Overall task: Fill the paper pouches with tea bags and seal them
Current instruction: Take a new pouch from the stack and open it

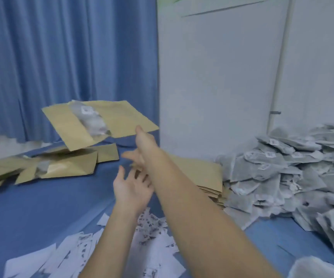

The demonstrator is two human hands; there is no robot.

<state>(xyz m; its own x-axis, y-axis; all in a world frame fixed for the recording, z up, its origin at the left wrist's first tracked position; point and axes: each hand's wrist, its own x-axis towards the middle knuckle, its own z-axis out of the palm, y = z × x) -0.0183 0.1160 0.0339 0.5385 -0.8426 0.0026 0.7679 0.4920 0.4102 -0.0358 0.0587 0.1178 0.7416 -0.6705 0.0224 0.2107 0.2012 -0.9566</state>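
A filled brown pouch hangs tilted in mid-air above the pile of pouches.

No legible text: blurred print on tea bags and paper slips.

A pouch hangs in the air above the filled pouches at left; tea bags heap at right, flat pouches between, paper slips nearest.

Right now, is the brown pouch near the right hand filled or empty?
Filled: tea bags show through the window of the pouch, which is in mid-air beyond the right hand. Sealed or not: cannot tell.
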